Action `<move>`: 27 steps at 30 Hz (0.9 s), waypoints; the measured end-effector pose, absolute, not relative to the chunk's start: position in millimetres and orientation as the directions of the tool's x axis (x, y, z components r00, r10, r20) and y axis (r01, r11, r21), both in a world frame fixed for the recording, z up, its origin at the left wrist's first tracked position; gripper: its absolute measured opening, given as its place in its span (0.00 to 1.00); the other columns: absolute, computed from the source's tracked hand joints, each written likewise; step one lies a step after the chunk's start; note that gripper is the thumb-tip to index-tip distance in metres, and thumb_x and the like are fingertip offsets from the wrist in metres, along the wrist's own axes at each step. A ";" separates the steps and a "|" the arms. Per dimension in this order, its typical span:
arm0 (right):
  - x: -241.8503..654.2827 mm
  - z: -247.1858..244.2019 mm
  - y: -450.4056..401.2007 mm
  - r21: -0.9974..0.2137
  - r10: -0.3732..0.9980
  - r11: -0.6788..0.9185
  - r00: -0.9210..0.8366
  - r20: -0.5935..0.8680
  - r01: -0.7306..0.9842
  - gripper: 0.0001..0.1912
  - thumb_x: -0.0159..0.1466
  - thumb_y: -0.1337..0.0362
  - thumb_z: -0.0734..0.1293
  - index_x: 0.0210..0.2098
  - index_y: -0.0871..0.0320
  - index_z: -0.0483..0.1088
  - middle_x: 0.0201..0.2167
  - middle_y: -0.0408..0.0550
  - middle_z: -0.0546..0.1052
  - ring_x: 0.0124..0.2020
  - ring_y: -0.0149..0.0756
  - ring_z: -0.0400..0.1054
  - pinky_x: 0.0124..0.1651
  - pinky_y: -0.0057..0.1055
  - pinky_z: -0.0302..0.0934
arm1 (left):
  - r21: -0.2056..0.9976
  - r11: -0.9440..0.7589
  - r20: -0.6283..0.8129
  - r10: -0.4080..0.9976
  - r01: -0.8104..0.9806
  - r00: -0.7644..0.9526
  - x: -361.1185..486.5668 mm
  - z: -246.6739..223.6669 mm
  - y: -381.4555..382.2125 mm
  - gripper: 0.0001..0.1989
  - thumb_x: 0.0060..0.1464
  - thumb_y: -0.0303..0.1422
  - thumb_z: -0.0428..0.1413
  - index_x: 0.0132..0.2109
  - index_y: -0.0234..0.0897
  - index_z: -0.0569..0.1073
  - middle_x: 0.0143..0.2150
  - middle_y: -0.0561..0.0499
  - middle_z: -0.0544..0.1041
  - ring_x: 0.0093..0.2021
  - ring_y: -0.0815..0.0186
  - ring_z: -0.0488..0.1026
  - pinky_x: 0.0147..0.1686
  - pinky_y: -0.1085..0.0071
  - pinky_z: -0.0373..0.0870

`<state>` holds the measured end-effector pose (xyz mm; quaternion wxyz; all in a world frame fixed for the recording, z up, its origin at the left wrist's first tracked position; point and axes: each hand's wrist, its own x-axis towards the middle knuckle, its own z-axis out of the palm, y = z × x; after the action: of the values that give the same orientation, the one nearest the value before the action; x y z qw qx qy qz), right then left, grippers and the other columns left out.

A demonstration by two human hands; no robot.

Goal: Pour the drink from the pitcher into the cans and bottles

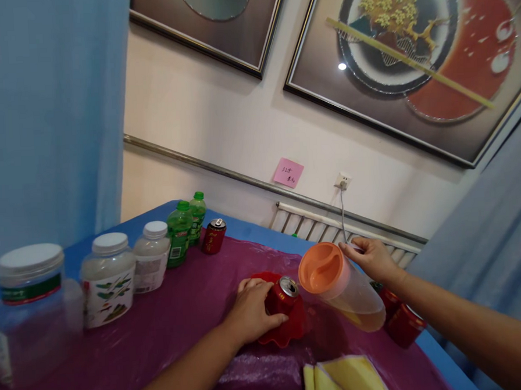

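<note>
My left hand (252, 309) is wrapped round a red drink can (280, 297) with an opened top. The can stands upright on a red scalloped mat or dish (289, 328). My right hand (373, 259) is closed at the handle side of a clear plastic pitcher (351, 301) with an orange lid (321, 267). Tilted toward the can, the pitcher holds a little yellowish liquid low in its body. Lid and can are apart. A folded yellow cloth (346, 379) lies in front of the pitcher.
Clear jars with white lids (109, 284), two green bottles (179, 234) and another red can (214, 237) line the left side. Several red cans (405, 325) stand at the right edge. Purple sheeting (172, 339) covers the blue table. Behind are a radiator (303, 222) and a plugged-in cord (343, 214).
</note>
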<state>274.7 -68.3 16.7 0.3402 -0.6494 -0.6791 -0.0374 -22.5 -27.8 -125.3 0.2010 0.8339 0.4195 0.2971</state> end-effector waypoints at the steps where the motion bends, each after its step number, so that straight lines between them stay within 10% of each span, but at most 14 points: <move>1: 274.8 16.7 -68.3 -0.391 0.857 0.152 0.076 0.510 0.908 0.28 0.60 0.43 0.63 0.18 0.52 0.47 0.17 0.36 0.49 0.20 0.28 0.45 0.23 0.29 0.41 | 0.584 -0.568 0.327 0.818 0.580 0.473 -22.5 -124.7 -28.2 0.29 0.39 0.48 0.68 0.49 0.43 0.77 0.52 0.45 0.79 0.56 0.47 0.71 0.60 0.54 0.59; 27: 272.0 19.4 -71.7 -0.385 0.859 0.145 0.077 0.507 0.912 0.27 0.61 0.44 0.62 0.19 0.52 0.46 0.18 0.36 0.47 0.20 0.27 0.44 0.23 0.29 0.40 | 0.586 -0.568 0.328 0.818 0.578 0.472 -22.3 -121.7 -30.7 0.28 0.39 0.48 0.68 0.48 0.42 0.78 0.50 0.45 0.80 0.55 0.47 0.72 0.60 0.54 0.59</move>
<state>272.0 -71.7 19.4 0.3356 -0.6525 -0.6783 -0.0393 -22.3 -30.7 -121.7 0.2016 0.8339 0.4185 0.2981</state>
